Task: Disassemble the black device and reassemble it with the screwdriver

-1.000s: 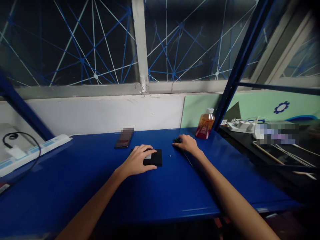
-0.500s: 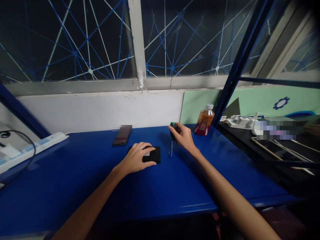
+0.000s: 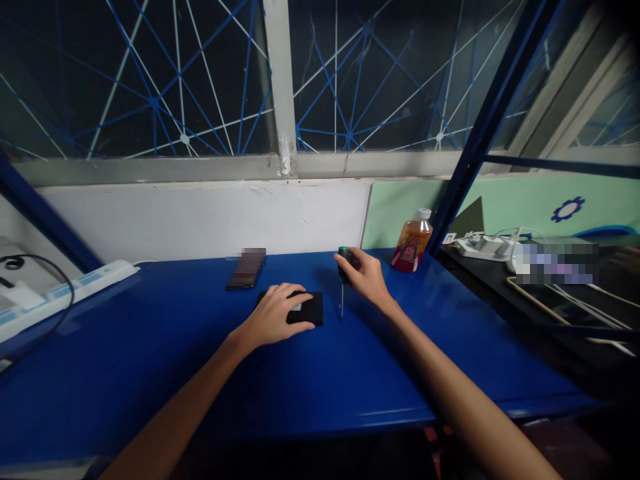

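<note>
Mid-frame: left hand [image 3: 276, 313] spread on box [image 3: 313, 309]; right hand [image 3: 369, 275] pinches screwdriver [image 3: 343, 279], likely light, stiff, best held by handle [image 3: 343, 251].

1) From here I see a phone [image 3: 245, 272] lying flat on the blue table [image 3: 320, 373], close to the white wall [image 3: 200, 220], its far end blurred over
2) A bottle [image 3: 413, 243] standing upright by the table's far right corner, white cap on
3) A white power strip [image 3: 90, 285] along the left side, a black cord [image 3: 73, 293] curving across it
4) Dark windows [image 3: 210, 73] behind, crossed with blue and white lines
5) Off right, a black table [image 3: 477, 277] bearing pale cables [image 3: 575, 310], with a gear [image 3: 567, 209] on the green panel [image 3: 520, 193] behind it
</note>
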The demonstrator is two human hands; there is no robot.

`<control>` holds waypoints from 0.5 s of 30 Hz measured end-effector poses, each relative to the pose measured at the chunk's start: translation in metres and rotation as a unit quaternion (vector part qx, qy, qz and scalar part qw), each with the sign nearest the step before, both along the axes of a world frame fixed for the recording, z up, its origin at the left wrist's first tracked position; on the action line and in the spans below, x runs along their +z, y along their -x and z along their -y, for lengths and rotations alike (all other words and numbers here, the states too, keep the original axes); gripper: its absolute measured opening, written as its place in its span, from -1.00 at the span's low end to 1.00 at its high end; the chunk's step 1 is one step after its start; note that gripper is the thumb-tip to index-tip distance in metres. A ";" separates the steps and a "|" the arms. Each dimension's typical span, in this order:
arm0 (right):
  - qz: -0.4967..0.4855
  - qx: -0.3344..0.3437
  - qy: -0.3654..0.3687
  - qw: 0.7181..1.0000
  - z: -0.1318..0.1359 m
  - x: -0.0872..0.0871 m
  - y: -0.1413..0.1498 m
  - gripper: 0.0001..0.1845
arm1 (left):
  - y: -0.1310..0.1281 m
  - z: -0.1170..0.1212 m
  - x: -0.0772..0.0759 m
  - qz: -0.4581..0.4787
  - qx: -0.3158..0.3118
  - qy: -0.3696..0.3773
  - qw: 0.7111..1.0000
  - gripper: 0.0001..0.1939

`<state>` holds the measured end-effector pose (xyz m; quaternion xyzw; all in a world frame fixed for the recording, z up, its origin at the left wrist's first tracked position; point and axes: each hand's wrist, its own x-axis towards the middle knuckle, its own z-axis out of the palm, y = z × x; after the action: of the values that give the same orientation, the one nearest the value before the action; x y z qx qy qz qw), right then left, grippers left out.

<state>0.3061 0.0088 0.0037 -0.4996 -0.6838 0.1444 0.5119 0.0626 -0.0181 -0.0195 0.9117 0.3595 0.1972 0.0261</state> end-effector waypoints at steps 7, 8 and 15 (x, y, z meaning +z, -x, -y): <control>-0.160 0.051 0.038 0.985 0.001 0.001 0.007 -0.56 | -0.014 0.010 0.006 0.115 -0.032 -0.024 0.993 -0.71; -0.189 0.067 0.044 0.979 0.002 0.002 0.009 -0.56 | -0.017 0.012 0.006 0.126 -0.039 -0.019 0.991 -0.75; -0.290 0.131 0.065 0.946 0.007 0.007 0.018 -0.59 | -0.027 0.020 0.005 0.129 -0.053 -0.017 0.990 -0.91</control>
<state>0.2876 0.0020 0.0104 -0.3744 -0.5547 0.3928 0.6307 0.0894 -0.0385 -0.0145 0.8966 0.3008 0.3179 0.0673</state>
